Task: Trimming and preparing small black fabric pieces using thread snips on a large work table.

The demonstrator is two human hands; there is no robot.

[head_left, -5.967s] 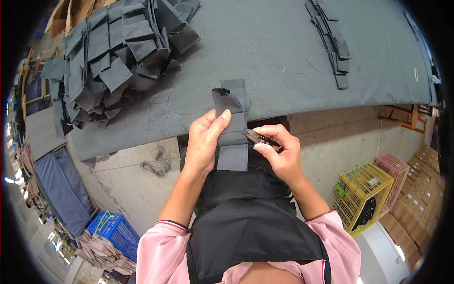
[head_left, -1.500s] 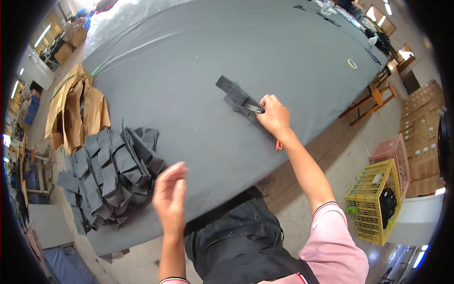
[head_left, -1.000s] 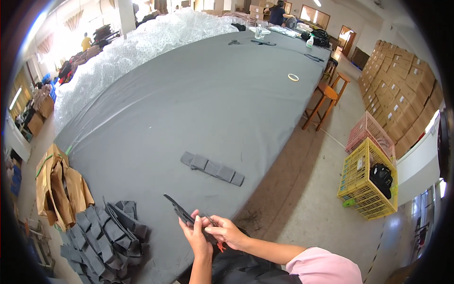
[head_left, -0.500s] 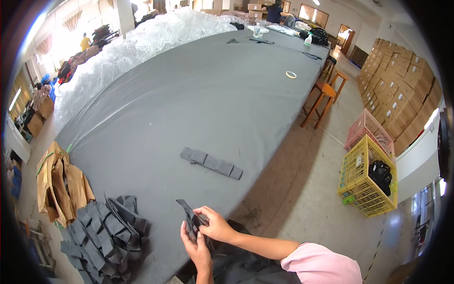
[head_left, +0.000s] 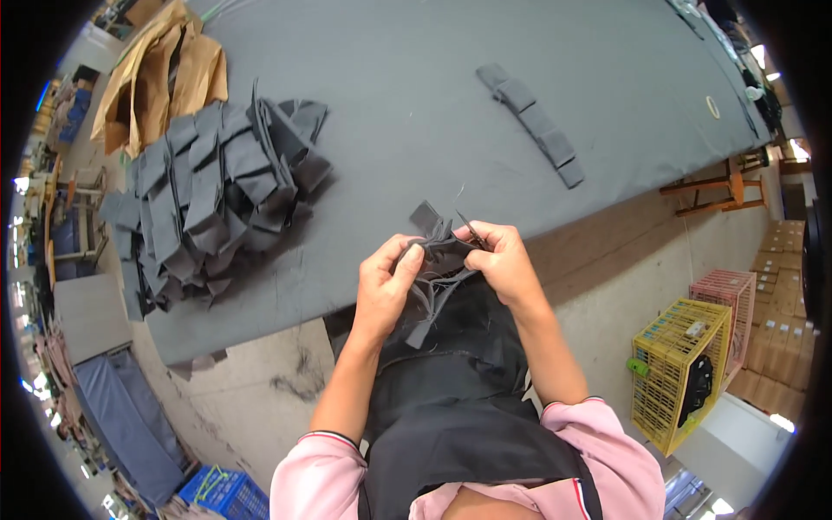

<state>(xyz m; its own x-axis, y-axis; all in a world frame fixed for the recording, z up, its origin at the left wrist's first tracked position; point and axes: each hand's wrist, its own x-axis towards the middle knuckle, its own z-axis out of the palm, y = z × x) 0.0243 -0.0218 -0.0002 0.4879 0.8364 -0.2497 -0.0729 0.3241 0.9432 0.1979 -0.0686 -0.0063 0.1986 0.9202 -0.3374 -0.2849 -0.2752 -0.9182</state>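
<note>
Both my hands hold one dark grey fabric piece [head_left: 438,260] in front of my body, just off the near edge of the grey table [head_left: 416,121]. My left hand [head_left: 387,282] pinches its left side, thumb on top. My right hand [head_left: 501,260] grips its right side, with a thin dark pointed tool showing at the fingertips. A heap of similar dark grey fabric pieces [head_left: 212,195] lies on the table to my left. A short row of finished-looking grey pieces [head_left: 533,121] lies farther out to the right.
Brown paper bags [head_left: 165,74] sit beyond the heap. A roll of tape [head_left: 712,107] lies far right on the table. On the floor to my right stand a yellow crate [head_left: 680,368] and a pink crate [head_left: 737,299]; a blue crate [head_left: 221,494] is at lower left.
My view has swung down and closer to the table edge. Both hands have come together on one fabric piece and lifted it toward my body.
</note>
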